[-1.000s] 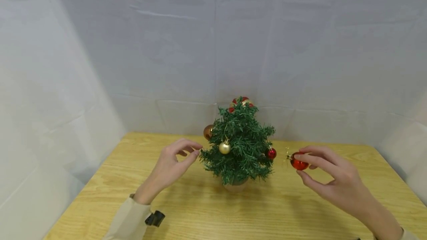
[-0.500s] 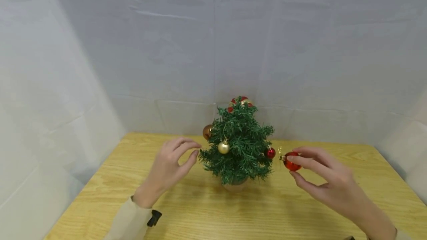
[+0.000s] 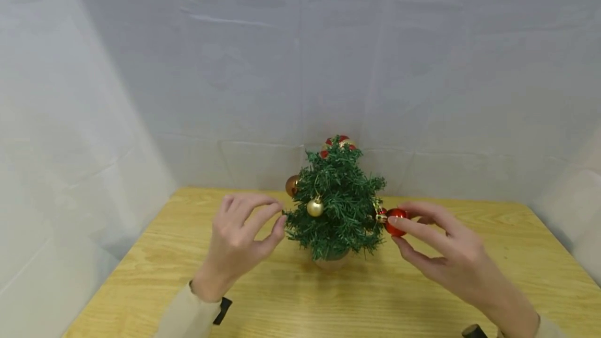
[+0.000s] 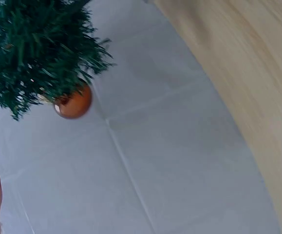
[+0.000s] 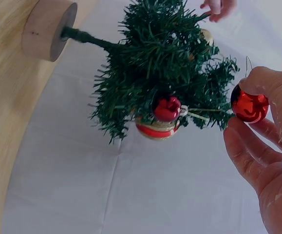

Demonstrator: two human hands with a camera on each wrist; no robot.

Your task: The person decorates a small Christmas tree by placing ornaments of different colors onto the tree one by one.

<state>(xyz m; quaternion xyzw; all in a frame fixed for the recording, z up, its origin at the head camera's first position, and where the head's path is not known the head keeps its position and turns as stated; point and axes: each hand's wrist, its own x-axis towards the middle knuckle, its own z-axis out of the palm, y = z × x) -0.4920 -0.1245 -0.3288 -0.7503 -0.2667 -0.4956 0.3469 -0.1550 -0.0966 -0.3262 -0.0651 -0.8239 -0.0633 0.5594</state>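
Note:
A small green Christmas tree point(image 3: 335, 197) stands upright on the table. To its right, my right hand point(image 3: 451, 254) pinches a shiny red bauble point(image 3: 396, 222) between thumb and fingers. The bauble's gold cap and hanging loop point at the right-hand branches, overlapping a smaller red bauble point(image 5: 167, 108) that hangs there. My left hand point(image 3: 244, 246) is at the tree's left side, fingers loosely bent, tips close to a branch end. Whether they touch it I cannot tell. A pale gold bauble point(image 3: 315, 206) hangs in front and a copper-coloured one point(image 4: 75, 102) on the left.
A red and gold bauble point(image 5: 158, 129) hangs near the treetop at the back. The tree's trunk rises from a round wooden base point(image 5: 46, 29). Under it is a light wooden table point(image 3: 291, 306), with white sheeting point(image 3: 235, 93) behind and at the sides.
My right hand has carried the red bauble leftward, up to the tree's right branches. My left hand has turned slightly and its thumb has shifted nearer the left branch tip.

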